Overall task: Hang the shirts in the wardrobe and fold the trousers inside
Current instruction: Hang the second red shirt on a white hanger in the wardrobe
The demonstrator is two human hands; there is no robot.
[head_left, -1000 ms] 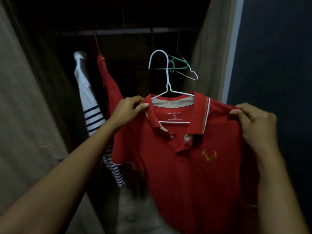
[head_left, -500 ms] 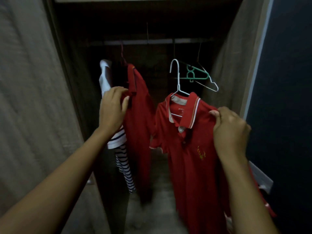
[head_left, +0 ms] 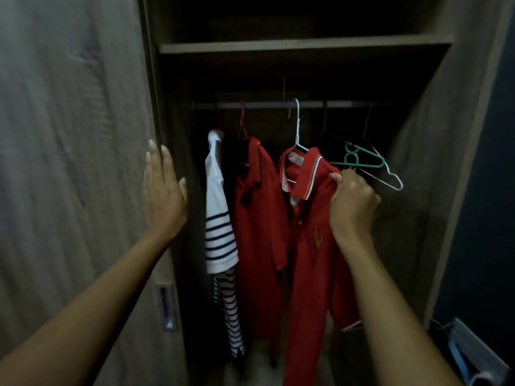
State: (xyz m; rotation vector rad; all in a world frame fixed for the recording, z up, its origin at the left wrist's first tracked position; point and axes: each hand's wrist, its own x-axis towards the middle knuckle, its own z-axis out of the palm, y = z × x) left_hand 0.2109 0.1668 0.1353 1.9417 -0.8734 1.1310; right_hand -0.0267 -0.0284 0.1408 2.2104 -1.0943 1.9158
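Right hand point(head_left: 352, 201): fingers curled tight on the shoulder seam of the red polo shirt point(head_left: 312, 246), thumb on the near side of the cloth, next to the collar.

Left hand point(head_left: 164, 196): holds nothing. The fingers are straight and the palm lies flat against the edge of the wardrobe door point(head_left: 69, 162), well apart from the grip and to its left.

Red polo shirt: hangs from the grip downward, front facing out, collar just left of the knuckles. It sits on a white hanger point(head_left: 297, 129) that rises up and left of the grip to the rail point(head_left: 348, 104). The hook reaches the rail, but whether it is fully seated cannot be told in this dim light.

Step in hand, as judged: settling this shirt on the rail.
- Confirm the hook sits over the rail before letting go of the shoulder.
- Ease the cloth level so neither shoulder slips off the wire.

Neighbours:
- Second red shirt point(head_left: 259, 213), left of the grip and close against the held shirt.
- Striped shirt point(head_left: 218, 232), further left.
- Green hanger point(head_left: 359, 160), bare, just above and behind the knuckles. It is likely to snag if the hand lifts.
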